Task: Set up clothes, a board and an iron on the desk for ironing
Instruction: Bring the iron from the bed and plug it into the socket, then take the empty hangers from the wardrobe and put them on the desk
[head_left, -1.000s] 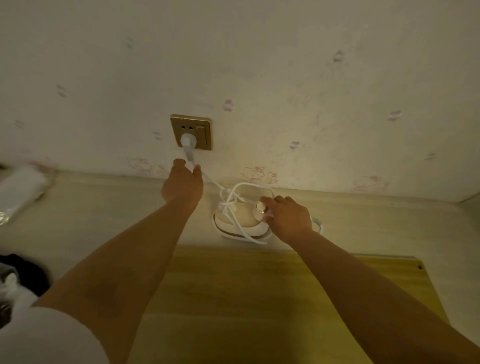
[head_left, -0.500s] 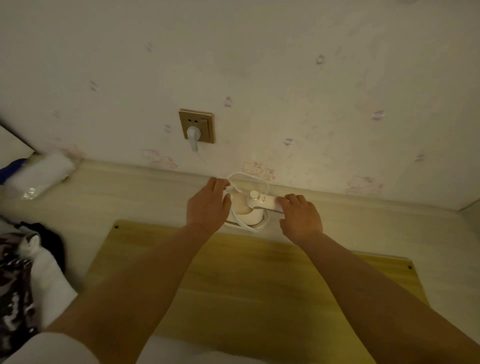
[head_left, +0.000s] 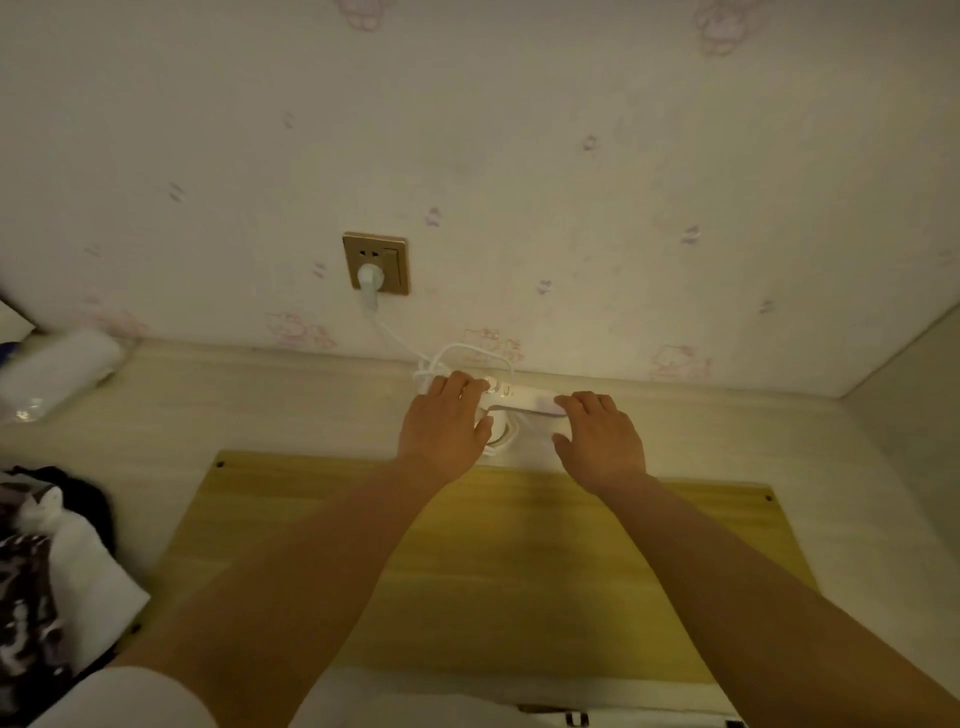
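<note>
Together, our left hand and right hand held the iron behind the board, fingers curled round it.

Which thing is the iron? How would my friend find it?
Find the gold wall socket and follow the white cord down to the desk. The iron is the small white gadget between both hands, just beyond the yellow board.
</note>
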